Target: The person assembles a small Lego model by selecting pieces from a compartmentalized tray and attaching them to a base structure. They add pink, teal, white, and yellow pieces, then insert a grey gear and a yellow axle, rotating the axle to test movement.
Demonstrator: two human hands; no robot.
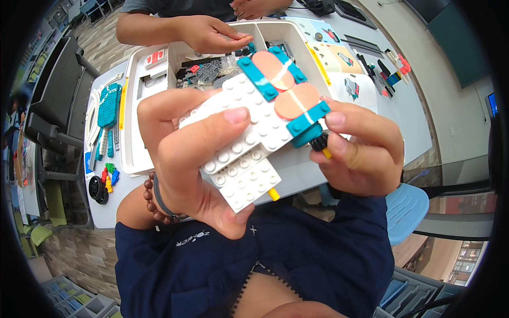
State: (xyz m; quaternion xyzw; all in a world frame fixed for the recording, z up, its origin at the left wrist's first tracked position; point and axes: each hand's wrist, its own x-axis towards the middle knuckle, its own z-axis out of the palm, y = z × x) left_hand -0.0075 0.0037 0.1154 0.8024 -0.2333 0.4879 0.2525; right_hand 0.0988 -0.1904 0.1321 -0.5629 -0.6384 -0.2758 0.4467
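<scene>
A toy brick model [265,124] of white studded plates is held up in front of me. Teal pieces [257,79] and two coral rounded tiles [297,100] sit at its upper right end, and a yellow peg [273,194] pokes out from its lower white plate. My left hand [180,148] is closed around the white part, thumb pressed on the studs. At the teal corner, my right hand [366,143] is closed, fingertips pinching beside a small black ribbed piece [319,142] with a yellow tip. The model's underside is hidden.
Behind the model stands a white sorting tray [130,143] of loose parts; a co-worker's hand [214,34] hovers over it. Open instruction sheets [339,58] and a small brick build [392,69] lie right. On the left are a teal brick piece [110,103], small figures [110,177] and a black wheel [98,189].
</scene>
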